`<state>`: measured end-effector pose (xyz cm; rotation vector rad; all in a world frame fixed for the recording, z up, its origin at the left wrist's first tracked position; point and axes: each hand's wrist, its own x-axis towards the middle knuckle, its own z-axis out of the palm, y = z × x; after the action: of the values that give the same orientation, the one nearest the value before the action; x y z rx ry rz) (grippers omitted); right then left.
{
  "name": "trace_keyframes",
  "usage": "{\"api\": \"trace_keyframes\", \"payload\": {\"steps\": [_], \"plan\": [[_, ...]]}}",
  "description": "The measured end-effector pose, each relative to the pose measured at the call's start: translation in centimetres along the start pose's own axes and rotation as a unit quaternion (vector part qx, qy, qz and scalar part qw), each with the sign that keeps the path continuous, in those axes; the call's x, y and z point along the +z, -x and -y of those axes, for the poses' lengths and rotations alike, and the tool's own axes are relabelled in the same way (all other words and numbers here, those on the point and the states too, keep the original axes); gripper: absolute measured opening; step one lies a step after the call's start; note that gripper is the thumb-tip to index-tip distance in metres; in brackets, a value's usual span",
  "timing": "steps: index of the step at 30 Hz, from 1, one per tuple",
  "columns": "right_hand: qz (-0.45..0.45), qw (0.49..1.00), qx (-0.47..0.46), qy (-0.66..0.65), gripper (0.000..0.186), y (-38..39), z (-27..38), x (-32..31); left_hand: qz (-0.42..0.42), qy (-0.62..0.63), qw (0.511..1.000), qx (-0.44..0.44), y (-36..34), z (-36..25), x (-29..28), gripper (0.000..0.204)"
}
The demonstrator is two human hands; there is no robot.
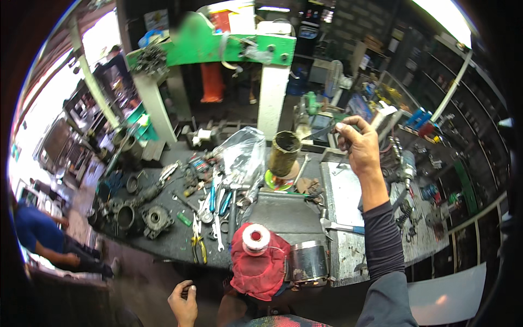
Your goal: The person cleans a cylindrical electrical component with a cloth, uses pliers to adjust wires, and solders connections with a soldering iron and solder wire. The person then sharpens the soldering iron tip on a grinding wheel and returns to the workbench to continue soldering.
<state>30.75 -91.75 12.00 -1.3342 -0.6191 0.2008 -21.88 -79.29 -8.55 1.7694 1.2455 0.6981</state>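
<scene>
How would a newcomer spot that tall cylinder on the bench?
Find the big green beam on pale legs behind the bench. In front of its right leg stands the cylinder, left of the raised right hand. Its dull brownish-yellow wall and dark open top set it apart from the shiny round metal piece at the bench's near edge.

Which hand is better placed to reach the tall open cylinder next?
Probably the right hand: it is raised near the cylinder, apparently pinching a dark strip pointing toward it. The left hand is low, short of the bench.
</scene>
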Motion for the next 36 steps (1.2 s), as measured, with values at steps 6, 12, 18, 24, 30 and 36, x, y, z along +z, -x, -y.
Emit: {"api": "trace_keyframes", "payload": {"steps": [6,12,18,24,30,36], "plan": [[-0.092,0.974,0.05,-0.201,0.007,10.2,3.3,-2.4,-0.033,0.124,0.986,0.105,-6.1,-5.8,0.2,0.021],[-0.214,0.959,0.071,-0.175,0.011,25.6,6.8,-2.6,0.024,0.203,0.953,0.225,-8.8,-12.9,1.5,0.021],[-0.384,0.903,0.091,-0.166,0.007,35.2,5.6,2.8,0.159,0.112,0.828,0.526,-8.8,-21.2,4.0,0.026],[-0.425,0.883,0.068,-0.187,0.006,36.0,3.6,4.7,0.258,0.096,0.727,0.628,-6.1,-26.2,7.2,0.03],[-0.429,0.877,0.089,-0.198,0.007,35.0,2.6,4.7,0.273,0.152,0.758,0.573,-4.6,-24.4,7.7,0.035],[-0.429,0.879,0.091,-0.185,0.006,34.8,2.6,4.5,0.363,0.231,0.763,0.483,-2.1,-20.3,6.4,0.036]]}}
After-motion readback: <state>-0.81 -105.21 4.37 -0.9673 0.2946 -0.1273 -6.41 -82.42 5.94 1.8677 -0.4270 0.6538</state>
